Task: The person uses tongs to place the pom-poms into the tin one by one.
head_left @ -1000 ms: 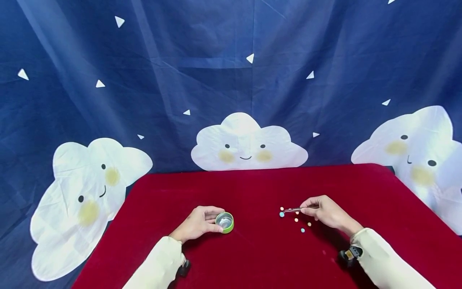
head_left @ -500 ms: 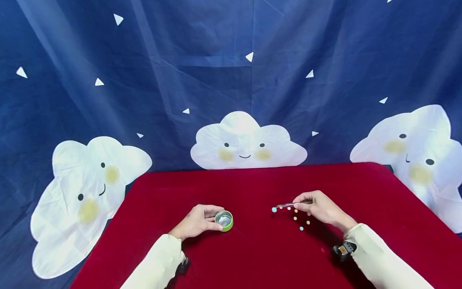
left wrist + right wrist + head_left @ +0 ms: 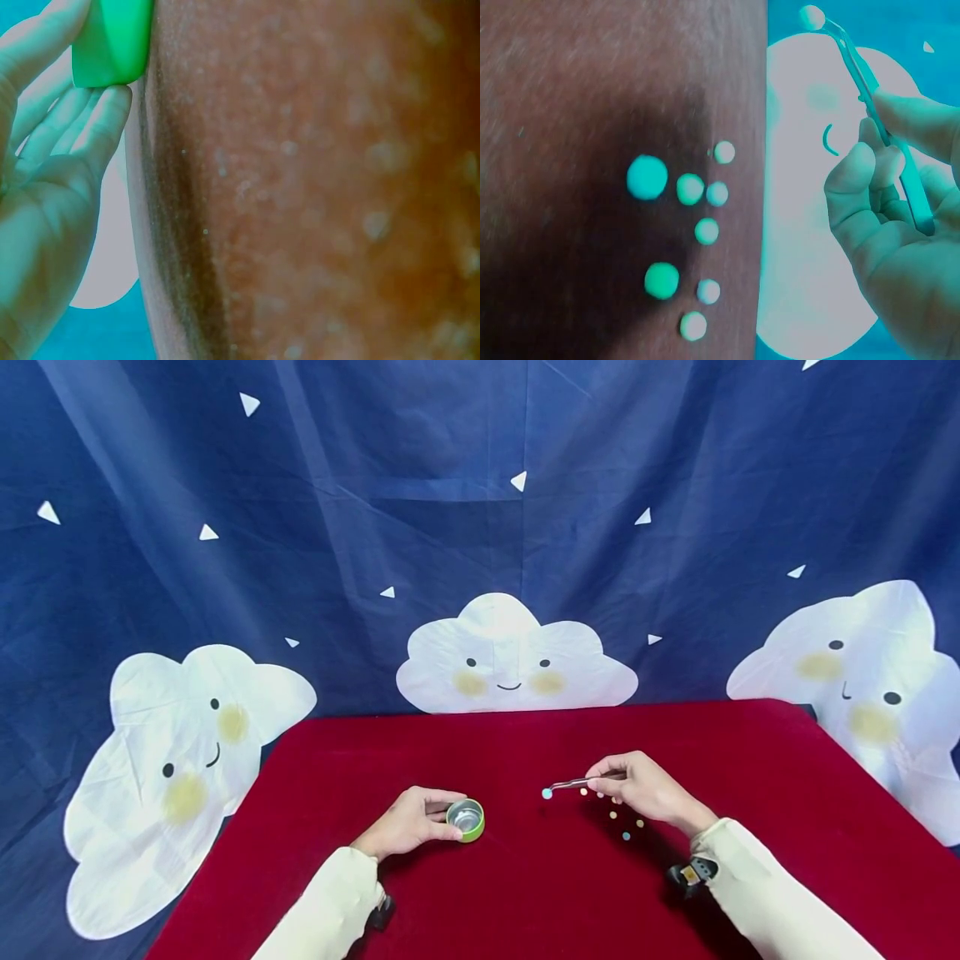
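My left hand point(image 3: 408, 823) holds a small round tin point(image 3: 474, 836) between thumb and fingers; it is green outside with a silvery inside facing up. In the left wrist view the green side of the tin point(image 3: 112, 45) shows against the fingertips. My right hand point(image 3: 648, 787) pinches a pair of metal tweezers point(image 3: 573, 783) with bent tips. At those tips is a small light blue ball point(image 3: 547, 793), held above the red cloth to the right of the tin. The right wrist view shows the tweezers point(image 3: 913, 180) between thumb and fingers, with the ball at their far end.
Several loose small balls point(image 3: 661, 280), greenish in the right wrist view, lie on the cloth below the right hand. In the head view a yellow ball point(image 3: 640, 823) and a blue ball point(image 3: 626, 836) are among them. A red cloth point(image 3: 510, 893) covers the table; a blue curtain point(image 3: 450, 527) hangs behind.
The right hand has lifted the blue ball off the cloth with the tweezers and moved it left, toward the tin. The left hand and the tin have stayed in place.
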{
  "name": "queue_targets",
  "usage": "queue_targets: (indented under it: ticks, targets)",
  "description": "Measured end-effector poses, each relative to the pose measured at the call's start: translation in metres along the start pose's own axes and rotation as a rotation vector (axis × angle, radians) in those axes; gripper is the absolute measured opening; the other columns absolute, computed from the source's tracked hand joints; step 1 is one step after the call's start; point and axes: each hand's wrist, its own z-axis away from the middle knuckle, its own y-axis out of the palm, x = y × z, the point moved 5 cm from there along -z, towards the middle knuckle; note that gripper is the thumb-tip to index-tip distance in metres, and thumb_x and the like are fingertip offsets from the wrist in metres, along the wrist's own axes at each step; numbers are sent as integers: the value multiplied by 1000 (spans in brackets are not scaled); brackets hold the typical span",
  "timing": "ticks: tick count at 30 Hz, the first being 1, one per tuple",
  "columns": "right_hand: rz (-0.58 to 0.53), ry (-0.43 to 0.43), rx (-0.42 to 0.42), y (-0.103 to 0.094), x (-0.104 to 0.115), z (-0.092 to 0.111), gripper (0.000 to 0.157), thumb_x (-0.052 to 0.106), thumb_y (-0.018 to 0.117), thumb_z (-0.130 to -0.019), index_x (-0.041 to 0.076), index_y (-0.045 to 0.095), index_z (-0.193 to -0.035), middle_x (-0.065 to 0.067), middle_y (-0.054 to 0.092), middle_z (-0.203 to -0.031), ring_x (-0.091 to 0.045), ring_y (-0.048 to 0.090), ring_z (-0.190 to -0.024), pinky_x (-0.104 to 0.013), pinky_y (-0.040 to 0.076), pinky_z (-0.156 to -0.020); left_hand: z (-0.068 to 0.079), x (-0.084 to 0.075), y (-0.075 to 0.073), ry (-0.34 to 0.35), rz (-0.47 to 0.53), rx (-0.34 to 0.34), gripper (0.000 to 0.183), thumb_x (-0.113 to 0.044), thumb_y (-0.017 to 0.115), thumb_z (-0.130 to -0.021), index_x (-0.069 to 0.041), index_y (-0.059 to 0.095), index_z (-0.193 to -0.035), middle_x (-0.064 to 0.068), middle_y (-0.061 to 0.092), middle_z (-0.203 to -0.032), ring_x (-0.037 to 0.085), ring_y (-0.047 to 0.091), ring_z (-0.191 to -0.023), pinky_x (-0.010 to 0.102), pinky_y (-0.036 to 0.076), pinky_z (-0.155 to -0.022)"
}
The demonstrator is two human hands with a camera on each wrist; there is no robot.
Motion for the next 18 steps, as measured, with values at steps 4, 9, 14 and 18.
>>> queue_targets:
  ticks: [4,9,14,18]
  targets:
    - [0,-2,-1,5,4,-3,12,5,71,-90,-1,73,-100,-10,65,-76,-24,54,-59,-23,43,-48,-1,0,0,5,-2,8,51,-4,82,-82,5,63,-129,17,68,-120,32,63,-117,29,52,-95]
    - [2,2,-8,12,8,-7,13,7,72,-90,-2,73,-99,-12,64,-76,-28,54,-58,-23,41,-47,-4,1,-1,0,15,17,51,-4,81,-82,6,63,-129,17,69,-119,32,63,-118,28,53,-92]
    - [3,14,-3,21,12,-11,12,10,72,-91,1,74,-99,-12,60,-72,-17,49,-56,-23,37,-42,-4,2,-1,0,30,33,50,-2,80,-83,7,62,-129,18,69,-118,33,62,-118,25,54,-88]
    - [-1,11,8,26,15,-15,12,10,72,-91,2,75,-99,-13,61,-72,-14,47,-56,-22,36,-43,-4,2,-1,4,25,39,50,-1,80,-83,8,61,-129,18,69,-118,33,62,-118,24,54,-88]
